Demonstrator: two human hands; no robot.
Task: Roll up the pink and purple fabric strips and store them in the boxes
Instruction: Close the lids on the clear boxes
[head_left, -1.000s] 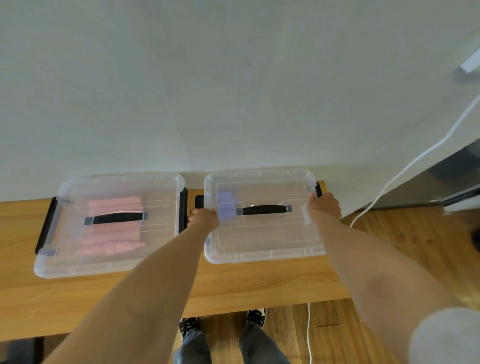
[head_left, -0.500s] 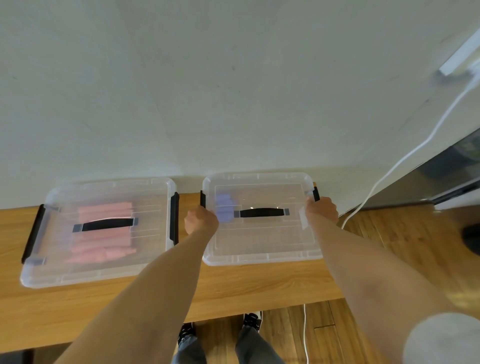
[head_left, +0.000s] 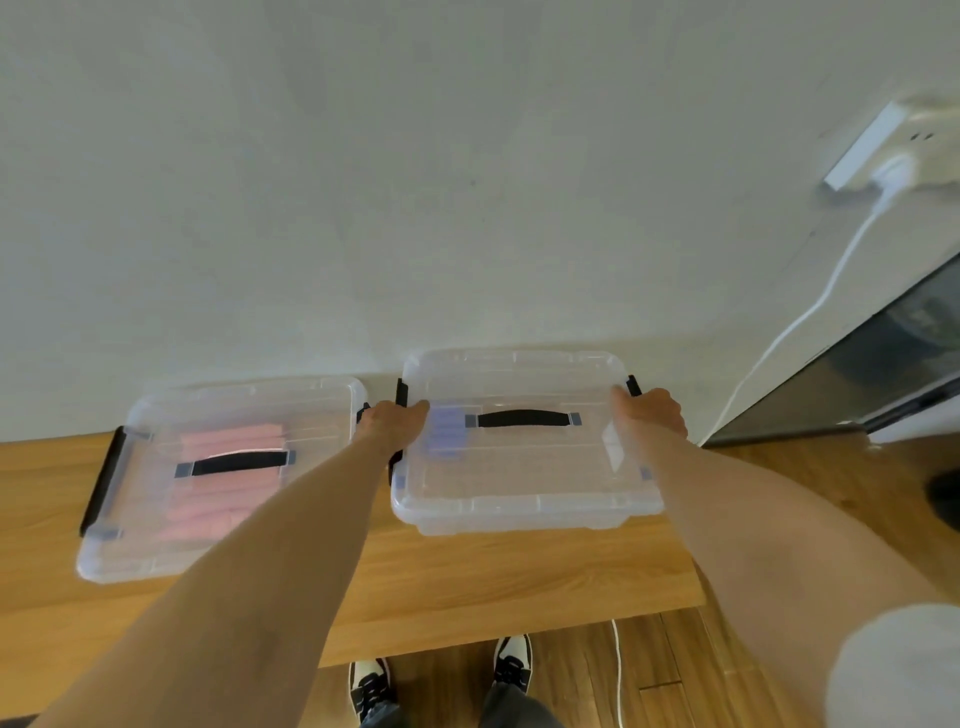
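On the left of the tabletop I saw the left box, lid latched, pink rolls lying lengthwise left to right under its black handle; just right of it my left hand curled over the left edge of the right box; that box sat squarely between my hands, its long side running left to right, purple rolls bunched at its left end beside that hand; the clear lid looked closed; my right hand gripped the right edge by the black latch; I judged both hands equally near.
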